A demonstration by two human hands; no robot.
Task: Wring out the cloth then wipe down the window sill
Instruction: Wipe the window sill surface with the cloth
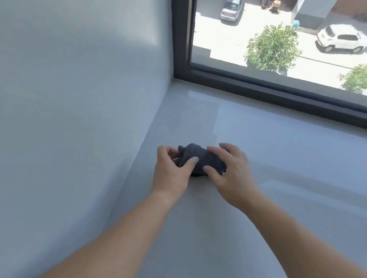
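Note:
A dark grey cloth, bunched into a small wad, lies on the glossy pale window sill close to the left side wall. My left hand grips its left end, thumb on top and fingers curled behind. My right hand covers its right end, fingers over the top and thumb at the near side. Both hands press the cloth against the sill. Part of the cloth is hidden under my right palm.
A white side wall rises immediately left of the cloth. The dark window frame runs along the sill's far edge, with glass above showing a street. The sill stretches away to the right and toward me.

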